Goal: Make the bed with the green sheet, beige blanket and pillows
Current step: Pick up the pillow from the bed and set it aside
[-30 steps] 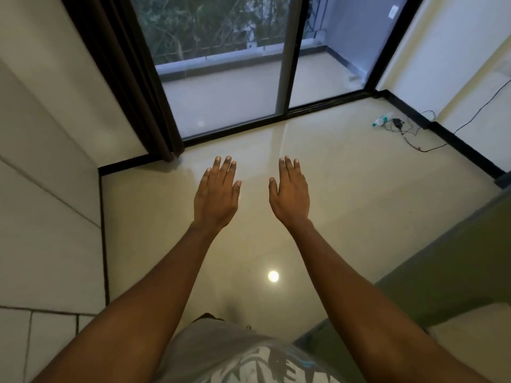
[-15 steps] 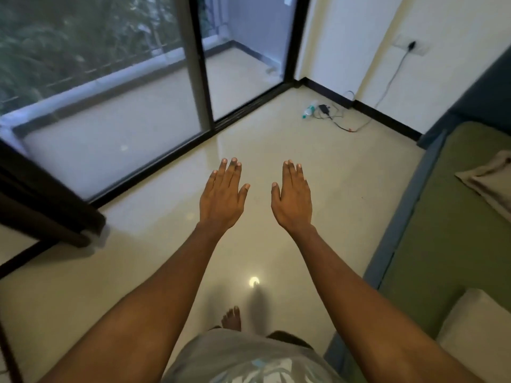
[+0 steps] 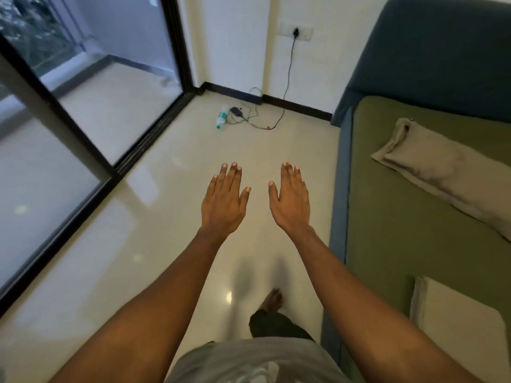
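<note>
Left hand and right hand hover flat and empty; I'd turn toward three o'clock, lift the white pillow clear, then smooth the green sheet outward.

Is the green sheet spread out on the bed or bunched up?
Spread out: the green sheet lies flat and smooth across the bed.

My left hand and right hand hang side by side, apart, over the floor. To the right lies the bed, its sheet bearing a pillow toward the far headboard and a second pillow near. Sliding doors line the left; a bottle and cable lie by the far wall.
</note>
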